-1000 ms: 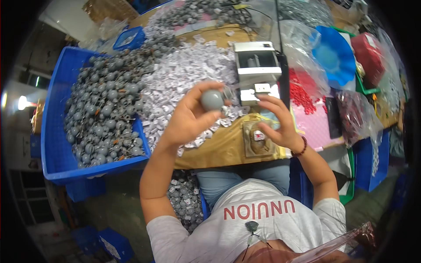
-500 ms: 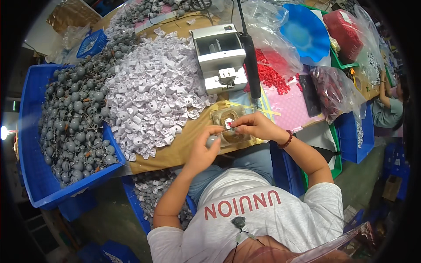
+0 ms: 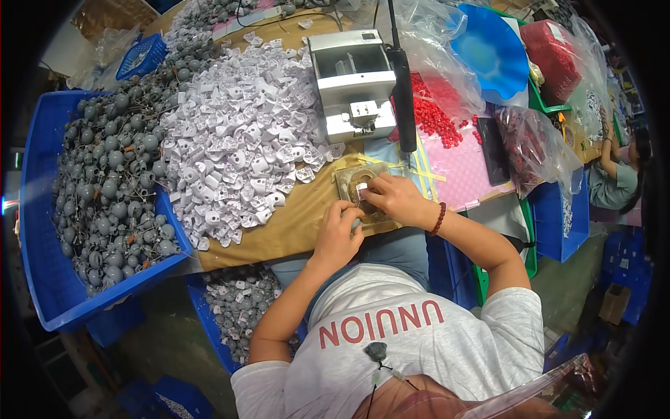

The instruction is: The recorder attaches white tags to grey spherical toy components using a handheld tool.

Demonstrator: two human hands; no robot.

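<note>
My right hand point(image 3: 399, 199) is closed, its thumb and fingertips gripping a small white plastic piece point(image 3: 361, 189) over a square block with a hollow point(image 3: 346, 183). The fingers hide part of that piece. My left hand point(image 3: 340, 234) curls close beside it at the block's near left corner, closed round a grey ball-shaped part point(image 3: 356, 223) that shows only in part. Its fingertips nearly meet the right hand's.
A heap of white plastic pieces point(image 3: 234, 150) lies left of the block. Further left, a blue crate point(image 3: 35, 230) holds grey balls with cords. A white-and-black machine point(image 3: 354, 84) stands behind. Red beads point(image 3: 440, 119) and a black phone point(image 3: 493, 150) lie to the right.
My hands have drawn together over the block. The left moved right with the grey ball; the right fingers now curl over the white piece, and the red bit seen there is hidden.
</note>
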